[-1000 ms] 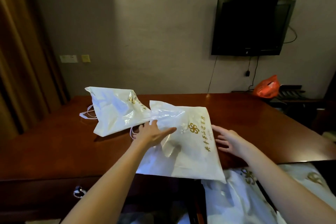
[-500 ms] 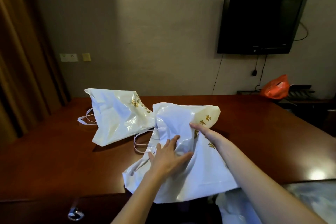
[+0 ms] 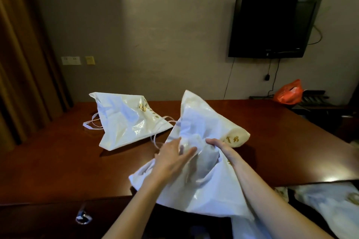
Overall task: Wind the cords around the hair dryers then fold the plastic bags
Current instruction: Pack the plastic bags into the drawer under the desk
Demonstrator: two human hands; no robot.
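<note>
The near plastic bag (image 3: 202,161) is white with gold print and lies crumpled on the front part of the table (image 3: 58,161), with its lower end hanging over the table's front edge and its far part bunched up and lifted. The left hand (image 3: 172,156) lies on the bag's middle with its fingers straight and spread, pressing the plastic down and gripping nothing. The right hand (image 3: 219,146) is just beside it, fingers curled into the plastic, and its grip has closed on a bunched fold of this bag. A second white bag (image 3: 126,120) with the same gold print lies on the table behind and to the left of the near bag, puffed up, with thin white handle loops (image 3: 91,124) sticking out on its left side; its right corner reaches close to the near bag. The table is dark red-brown and shiny, and a drawer handle (image 3: 83,218) shows on its front, below and left of the near bag. More white plastic (image 3: 330,202) lies lower down, to the right of the near bag. Far behind the bag on the right, an orange bag (image 3: 289,93) sits on a dark stand under a black TV (image 3: 270,25) on the wall. Brown curtains (image 3: 23,54) hang far to the left.
</note>
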